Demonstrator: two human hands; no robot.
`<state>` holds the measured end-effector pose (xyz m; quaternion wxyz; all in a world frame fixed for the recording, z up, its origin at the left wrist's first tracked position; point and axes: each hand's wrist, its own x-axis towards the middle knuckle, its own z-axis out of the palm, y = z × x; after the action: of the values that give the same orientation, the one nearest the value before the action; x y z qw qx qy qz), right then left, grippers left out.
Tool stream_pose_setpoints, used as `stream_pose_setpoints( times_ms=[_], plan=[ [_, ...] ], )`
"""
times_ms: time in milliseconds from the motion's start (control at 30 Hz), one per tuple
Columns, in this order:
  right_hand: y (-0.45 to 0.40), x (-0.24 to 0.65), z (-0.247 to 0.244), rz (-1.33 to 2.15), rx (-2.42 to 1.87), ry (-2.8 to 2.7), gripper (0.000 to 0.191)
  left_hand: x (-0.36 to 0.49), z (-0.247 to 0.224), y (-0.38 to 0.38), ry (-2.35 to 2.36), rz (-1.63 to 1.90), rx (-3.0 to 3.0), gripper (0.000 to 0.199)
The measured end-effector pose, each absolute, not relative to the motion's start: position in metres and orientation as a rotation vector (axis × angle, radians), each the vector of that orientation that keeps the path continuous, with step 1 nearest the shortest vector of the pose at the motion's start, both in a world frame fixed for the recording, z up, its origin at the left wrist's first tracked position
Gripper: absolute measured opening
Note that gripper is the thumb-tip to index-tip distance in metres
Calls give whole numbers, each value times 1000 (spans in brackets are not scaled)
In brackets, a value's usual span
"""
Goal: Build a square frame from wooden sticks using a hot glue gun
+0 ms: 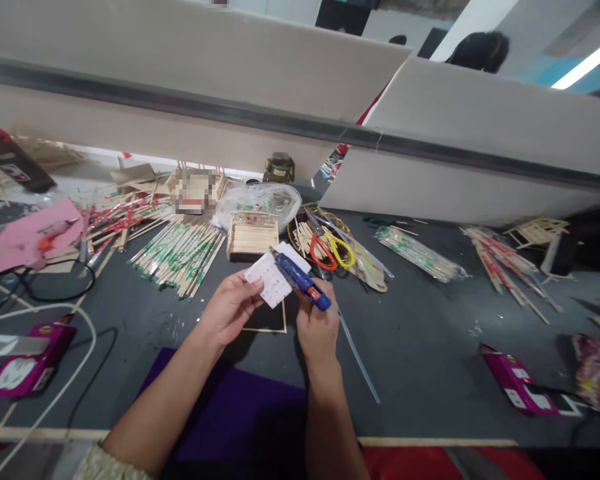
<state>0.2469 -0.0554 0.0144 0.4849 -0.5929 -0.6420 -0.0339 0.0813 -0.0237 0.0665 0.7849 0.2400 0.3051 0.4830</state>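
Centrally, left hand (234, 305): pinching white patterned card (267, 281) by its near-left edge.
Right hand (319, 321): wrapped around blue cutter (300, 275), near end.
Cutter: slanting over card, tip far left.

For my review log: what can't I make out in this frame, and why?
All in the head view:
Card in the left hand: print too small to read.
Right hand: fingers partly hidden by the hand itself and the blue tool.
Clear stick: upper end hidden at the right hand.
Pink sheet: cut off by the left edge.
Plastic bag: contents blurred by its film.
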Motion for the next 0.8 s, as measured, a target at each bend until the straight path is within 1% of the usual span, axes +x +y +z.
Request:
stream_pose_setpoints(
  times_ms=[133, 233, 333, 400, 533, 700, 800],
  plan=[
    [-56, 259, 23, -189, -1476, -1667, 27, 75, 69, -23, 652, 1022, 538, 33],
    [-58, 261, 29, -257, -1486, -1604, 32, 72, 68, -21, 683, 1029, 558, 29],
    [-61, 255, 36, -262, -1457, -1540, 38, 72, 65, -18, 724, 1052, 542, 30],
    [-62, 250, 38, -219, -1422, -1613, 38, 73, 63, -16, 735, 1074, 526, 31],
    [-58, 242, 33, -201, -1392, -1784, 31, 73, 64, -15, 722, 1093, 529, 31],
    [-51, 246, 22, -236, -1452, -1900, 36, 68, 68, -13, 706, 1076, 554, 29],
    [-51, 251, 21, -322, -1483, -1964, 42, 66, 66, -12, 707, 1061, 566, 26]
  ],
)
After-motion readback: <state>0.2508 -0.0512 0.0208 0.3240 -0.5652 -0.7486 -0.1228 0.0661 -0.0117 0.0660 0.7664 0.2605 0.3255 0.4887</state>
